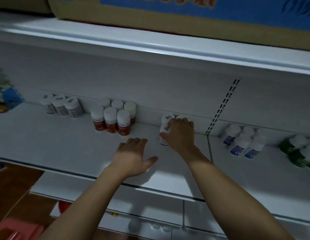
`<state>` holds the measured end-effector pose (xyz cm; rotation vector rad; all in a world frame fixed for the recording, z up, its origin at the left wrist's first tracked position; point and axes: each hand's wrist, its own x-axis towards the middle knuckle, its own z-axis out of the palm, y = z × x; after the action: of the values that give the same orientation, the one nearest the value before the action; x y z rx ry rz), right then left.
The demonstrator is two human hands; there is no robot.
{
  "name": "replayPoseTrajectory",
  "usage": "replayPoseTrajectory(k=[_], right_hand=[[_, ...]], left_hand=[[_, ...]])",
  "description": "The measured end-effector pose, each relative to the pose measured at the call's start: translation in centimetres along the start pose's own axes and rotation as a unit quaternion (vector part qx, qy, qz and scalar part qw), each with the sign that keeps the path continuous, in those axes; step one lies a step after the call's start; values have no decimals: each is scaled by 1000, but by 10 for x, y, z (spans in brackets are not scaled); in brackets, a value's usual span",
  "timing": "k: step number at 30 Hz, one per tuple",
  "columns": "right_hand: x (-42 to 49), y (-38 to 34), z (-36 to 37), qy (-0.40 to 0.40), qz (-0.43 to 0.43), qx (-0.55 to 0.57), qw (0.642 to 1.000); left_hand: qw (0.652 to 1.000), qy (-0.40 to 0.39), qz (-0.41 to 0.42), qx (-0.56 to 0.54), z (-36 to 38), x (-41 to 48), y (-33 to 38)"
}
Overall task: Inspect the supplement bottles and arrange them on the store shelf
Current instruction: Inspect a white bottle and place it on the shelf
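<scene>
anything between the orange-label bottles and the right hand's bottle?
Head view: only bare shelf between the orange-label bottles and the white bottle the right hand grips.

Just 1 view, from a wide-angle camera worn on the person's head; it faces forward and down onto the white store shelf (64, 144) and its back wall, from close by; both forearms come in from the bottom edge; the left hand (133, 156) and the right hand (181, 134), which grips a white bottle (164, 129), lie near the middle of the frame; the upper shelf (150, 44) and a cardboard box (150, 19) cross the top; shelf edges slope down to the right; the floor (20, 179) shows at bottom left.
</scene>
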<state>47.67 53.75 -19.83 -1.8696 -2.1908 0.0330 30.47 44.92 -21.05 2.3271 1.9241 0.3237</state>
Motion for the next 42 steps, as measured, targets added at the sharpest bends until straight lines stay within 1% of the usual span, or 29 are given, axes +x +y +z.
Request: replayPoseTrajectory(k=[3, 6, 11, 13, 15, 18, 19, 21, 24, 29, 33, 37, 40, 42], right_hand=[[5, 5, 11, 1, -1, -1, 1000], [9, 7, 17, 14, -8, -16, 1000], [12, 8, 24, 24, -3, -11, 1000], [9, 8, 23, 33, -9, 19, 999], [6, 12, 16, 67, -8, 80, 994], [10, 33, -3, 108, 32, 162, 980], [14, 42, -10, 105, 53, 172, 978], [24, 57, -19, 68, 87, 163, 980], [37, 63, -24, 4, 101, 149, 984], [55, 51, -21, -55, 135, 126, 981], [60, 42, -20, -67, 150, 111, 980], [61, 45, -15, -60, 157, 127, 978], [58, 49, -18, -49, 155, 143, 976], [54, 57, -25, -25, 148, 157, 976]], left_hand=[[999, -29, -20, 11, -7, 4, 3], [999, -37, -26, 22, -11, 8, 4], [999, -21, -9, 25, -12, 5, 18], [1000, -1, 5, 7, -11, 4, 22], [1000, 1, 0, 8, -11, 4, 25], [1000, -7, -13, 22, -12, 6, 27], [1000, -9, -12, 24, -13, 7, 27], [999, -15, -18, 25, -16, 9, 30], [999, -16, -26, 28, -17, 11, 35], [1000, -8, -22, 18, -13, 7, 43], [999, 7, -28, 17, -16, 2, 47], [999, 27, -31, 14, -16, -2, 52], [999, 31, -26, 27, -17, -2, 57], [998, 31, -25, 44, -18, -3, 62]])
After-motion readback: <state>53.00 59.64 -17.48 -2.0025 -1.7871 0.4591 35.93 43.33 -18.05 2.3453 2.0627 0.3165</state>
